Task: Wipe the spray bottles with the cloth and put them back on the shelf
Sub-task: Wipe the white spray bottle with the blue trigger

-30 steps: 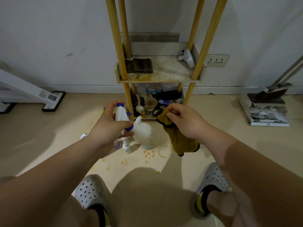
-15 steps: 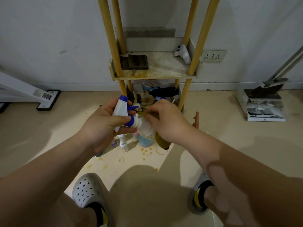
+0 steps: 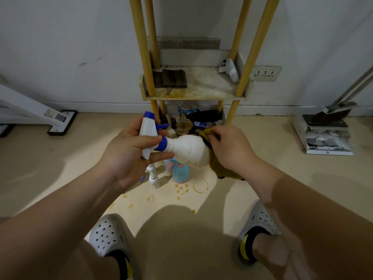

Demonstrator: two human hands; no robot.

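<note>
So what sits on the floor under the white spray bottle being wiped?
A light blue bottle and small white bottles stand there beside brown ring stains. The white spray bottle and left hand cover their tops.

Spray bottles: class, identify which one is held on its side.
The white bottle with the blue trigger, gripped by the left hand; the small white bottles and the light-blue bottle stand on the floor.

cloth (image 3: 219,168) mostly hidden under right hand (image 3: 230,150); bottle (image 3: 187,150) base perhaps covered.
</note>
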